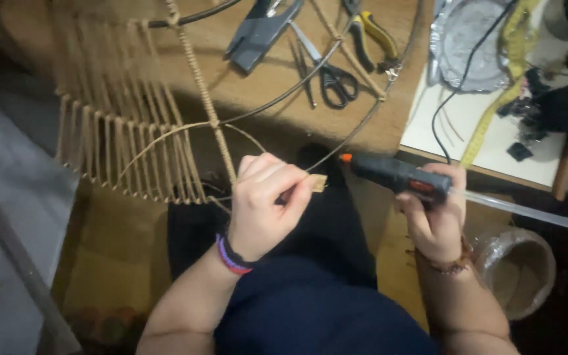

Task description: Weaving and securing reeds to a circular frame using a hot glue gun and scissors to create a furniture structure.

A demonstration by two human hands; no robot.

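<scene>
My left hand pinches the end of a tan jute cord against a round wire frame near the table's front edge. My right hand grips a black hot glue gun; its orange nozzle points left, a little to the right of the cord end and apart from it. A clear glue stick sticks out behind the gun. The frame's left part carries woven jute strands and a wrapped spoke.
On the wooden table lie black-handled scissors, yellow-handled pliers and a grey tool. At the right are a white board, foil, a yellow tape measure and a black cable. A plastic-wrapped roll sits low right.
</scene>
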